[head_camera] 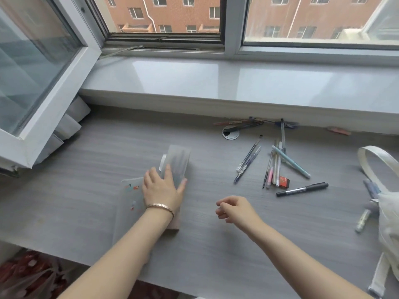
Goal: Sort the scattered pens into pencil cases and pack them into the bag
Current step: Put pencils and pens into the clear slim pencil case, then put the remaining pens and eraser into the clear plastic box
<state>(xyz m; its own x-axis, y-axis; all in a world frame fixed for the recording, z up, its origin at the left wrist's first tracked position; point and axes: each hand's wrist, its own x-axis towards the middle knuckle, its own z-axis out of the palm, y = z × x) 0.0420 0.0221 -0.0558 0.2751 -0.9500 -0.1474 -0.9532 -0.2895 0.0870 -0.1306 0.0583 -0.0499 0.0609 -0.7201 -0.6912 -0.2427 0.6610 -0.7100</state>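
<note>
L hand (162,188) lies flat on frosted pencil case (177,164), fingers straight and spread, pressing, not gripping. Case sits on worktop (207,251), left of centre; dark pen shapes show thru the lid. A 2nd clear case w/ stickers (129,197) lies under L wrist and forearm. R hand (233,209) hovers just above worktop, fingers loosely curled, nothing seen in it.

Loose pens: main cluster (274,167) right of centre, w/ light-blue pen (291,161) across it, black marker (302,189) nearest, red/black eraser (284,181) touching cluster. More pens (244,124) at back edge under window sill (194,83), by cable grommet (230,134). White tote bag (386,214) at far right; a few pens (364,216) beside it.

Judgement: sorting partly done; most pens not yet cased.

Risks:
- Round pens on smooth worktop: a quick sweep by R hand could roll them off front edge.
- Back-edge pens lie close to grommet hole; a nudge could tip one in.
- Flat press only; the case could slide if pushed sideways.
- Eraser could get scooped up w/ pens.
- Pens beside bag easy to miss.
</note>
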